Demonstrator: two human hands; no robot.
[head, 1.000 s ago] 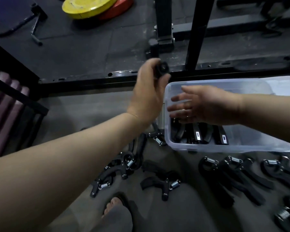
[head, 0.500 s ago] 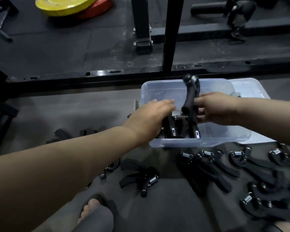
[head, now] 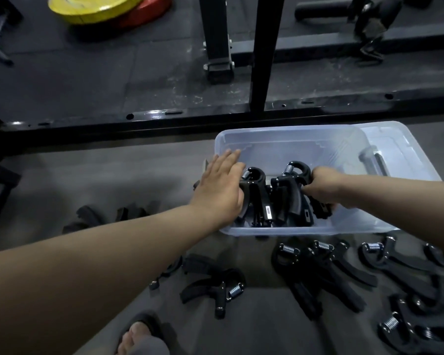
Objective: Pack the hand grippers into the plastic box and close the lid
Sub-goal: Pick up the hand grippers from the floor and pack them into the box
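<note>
Black hand grippers in plastic box: left hand flat alongside, right hand gripping one.

We count one box, one lid, one yellow plate and one red plate. At least three hand grippers stand inside; roughly ten lie outside.

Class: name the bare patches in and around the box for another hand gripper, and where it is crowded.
Free: the plastic box floor between its far wall and the packed hand grippers; the grey floor left of the box, towards the black rail. Crowded: the box's near-left corner, under the left hand and right hand; the floor in front, strewn with loose grippers.
</note>
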